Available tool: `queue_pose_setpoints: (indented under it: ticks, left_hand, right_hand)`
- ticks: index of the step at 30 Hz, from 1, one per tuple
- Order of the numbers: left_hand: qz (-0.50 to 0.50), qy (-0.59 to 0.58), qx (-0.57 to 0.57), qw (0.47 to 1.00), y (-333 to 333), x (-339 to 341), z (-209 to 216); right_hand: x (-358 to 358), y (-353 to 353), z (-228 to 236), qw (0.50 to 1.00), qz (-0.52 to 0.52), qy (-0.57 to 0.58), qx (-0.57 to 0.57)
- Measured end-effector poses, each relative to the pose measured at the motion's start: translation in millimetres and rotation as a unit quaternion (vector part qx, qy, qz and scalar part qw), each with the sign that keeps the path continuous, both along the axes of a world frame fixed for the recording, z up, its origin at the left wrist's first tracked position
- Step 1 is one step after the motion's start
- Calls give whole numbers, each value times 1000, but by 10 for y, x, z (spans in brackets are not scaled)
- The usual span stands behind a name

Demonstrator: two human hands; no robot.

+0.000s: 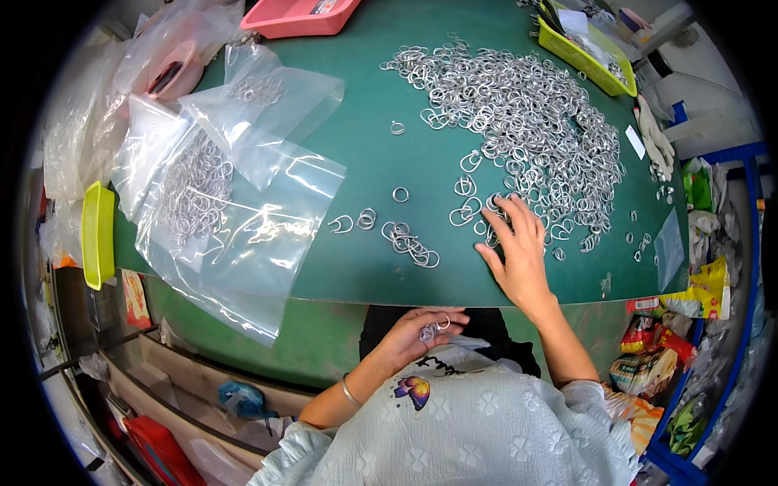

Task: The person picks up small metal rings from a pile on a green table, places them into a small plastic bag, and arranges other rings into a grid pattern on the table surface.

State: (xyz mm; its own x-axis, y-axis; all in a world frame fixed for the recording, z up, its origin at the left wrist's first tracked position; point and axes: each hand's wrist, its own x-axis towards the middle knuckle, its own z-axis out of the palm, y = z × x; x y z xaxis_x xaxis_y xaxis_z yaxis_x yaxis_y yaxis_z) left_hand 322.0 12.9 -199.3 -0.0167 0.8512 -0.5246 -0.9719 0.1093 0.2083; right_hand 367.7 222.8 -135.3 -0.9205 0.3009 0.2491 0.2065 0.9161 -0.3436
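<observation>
A wide heap of silver metal rings (pixel 519 113) covers the right part of the green table. My right hand (pixel 519 251) reaches onto the near left edge of this heap, fingers spread and fingertips touching loose rings. Below the table's front edge, close to my body, my left hand (pixel 417 334) is turned palm up with its fingers curled round a few metal rings (pixel 431 330). A small cluster of rings (pixel 410 245) lies on the table between the hands and the bags, with two rings (pixel 366 219) and a C-shaped one (pixel 341 224) beside it.
Clear plastic bags (pixel 275 190) holding rings spread over the table's left side. A pink tray (pixel 300 18) stands at the back, a yellow-green basket (pixel 587 53) at the far right, and another basket (pixel 98 235) at the left edge. White gloves (pixel 653 138) lie on the right.
</observation>
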Motion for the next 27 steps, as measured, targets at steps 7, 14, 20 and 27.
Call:
queue_pose_setpoints:
  ticks: [7, 14, 20, 27]
  left_hand:
    - [-127, 160, 80, 976, -39, -131, 412]
    - [61, 120, -15, 991, 167, -479, 621]
    - [146, 207, -43, 966, 366, -1005, 672]
    - [147, 287, -30, 946, 704, -1388, 655]
  right_hand:
    - [309, 396, -69, 993, -98, -7, 60]
    - [468, 859, -152, 961, -242, 55, 123]
    - [156, 915, -98, 971, -209, 82, 85]
    - [-166, 397, -213, 992, -117, -38, 38]
